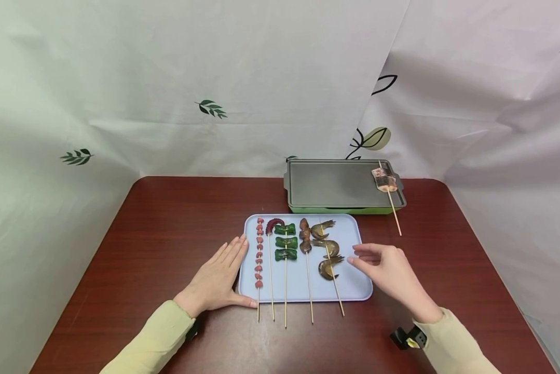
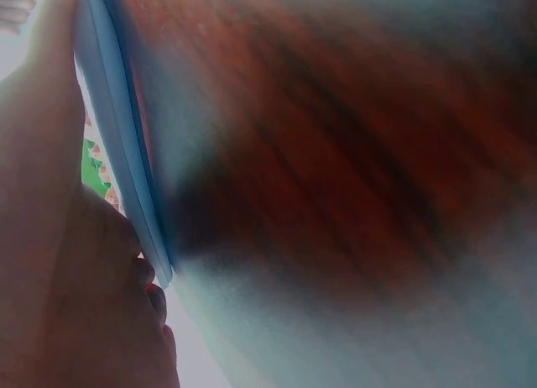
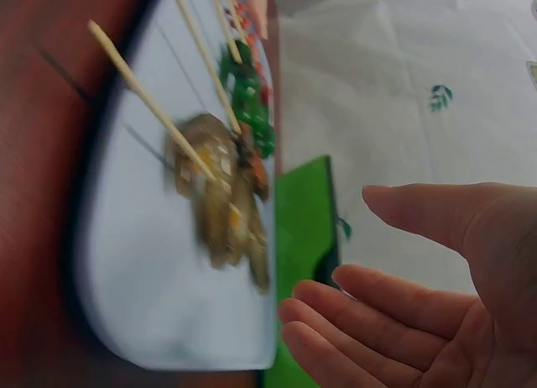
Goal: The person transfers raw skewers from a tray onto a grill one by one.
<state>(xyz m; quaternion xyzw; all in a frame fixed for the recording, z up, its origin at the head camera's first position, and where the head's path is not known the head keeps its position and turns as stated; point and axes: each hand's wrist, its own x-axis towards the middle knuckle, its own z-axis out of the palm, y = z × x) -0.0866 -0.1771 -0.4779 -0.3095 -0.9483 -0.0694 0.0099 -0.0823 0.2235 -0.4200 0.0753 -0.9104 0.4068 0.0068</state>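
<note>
A pale blue tray (image 1: 303, 288) holds several skewers side by side. From left to right they are small red pieces (image 1: 259, 246), a curled dark red tentacle (image 1: 273, 223), green rolled pieces (image 1: 286, 242), brown pieces (image 1: 305, 235) and shrimp (image 1: 330, 248). Their stick ends stick out over the near edge. My left hand (image 1: 216, 278) lies along the tray's left side, fingers outstretched, thumb at the near left corner. Over the tray's right edge hovers my right hand (image 1: 389, 267), fingers loosely bent, thumb apart, holding nothing; the right wrist view shows the shrimp skewer (image 3: 210, 165) close by.
Behind the tray stands a grey griddle (image 1: 333, 182) with a green base. A skewer with a pinkish, dark-banded piece (image 1: 384, 179) lies across its right end, the stick overhanging the front. The reddish-brown table (image 1: 167, 223) meets white patterned cloth (image 1: 261, 88) at the back and sides.
</note>
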